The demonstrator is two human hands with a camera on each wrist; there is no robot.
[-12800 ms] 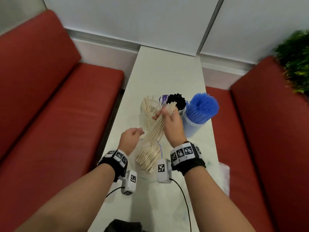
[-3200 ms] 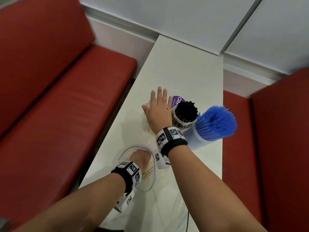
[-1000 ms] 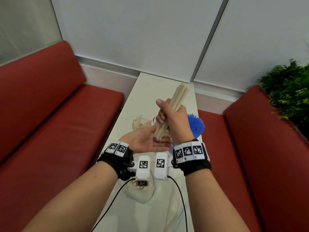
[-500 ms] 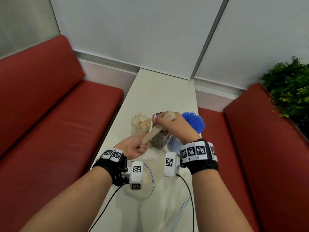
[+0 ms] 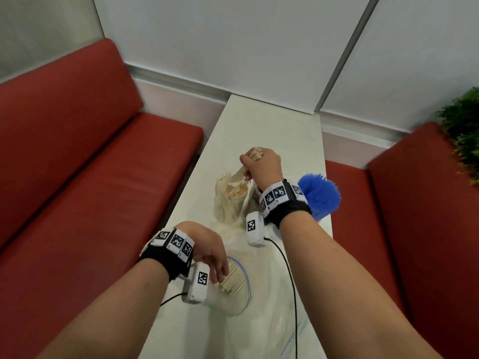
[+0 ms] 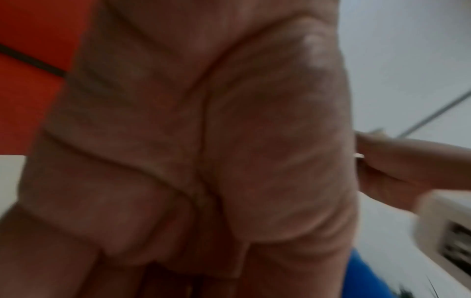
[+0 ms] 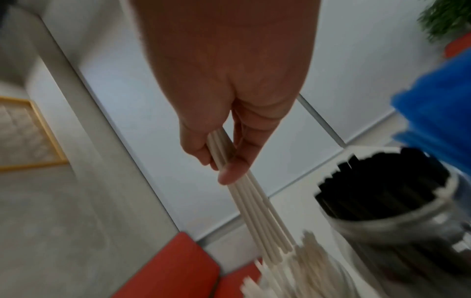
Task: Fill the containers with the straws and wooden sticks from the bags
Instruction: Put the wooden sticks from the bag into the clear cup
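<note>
The right hand (image 5: 263, 165) pinches a bundle of sticks (image 7: 251, 191) between thumb and curled fingers above the jar (image 5: 229, 203); their lower ends slant down into its mouth among sticks already there. Nearer than the jar, the left hand (image 5: 207, 251) hangs loosely curled over the bag (image 5: 238, 294), fingertips seemingly touching its sticks, though the wrist view is too blurred to confirm. Blue straws (image 5: 320, 194) stand right of the jar.

Right hand (image 5: 263, 165) clenched, left hand (image 5: 207, 248) loosely curled
</note>
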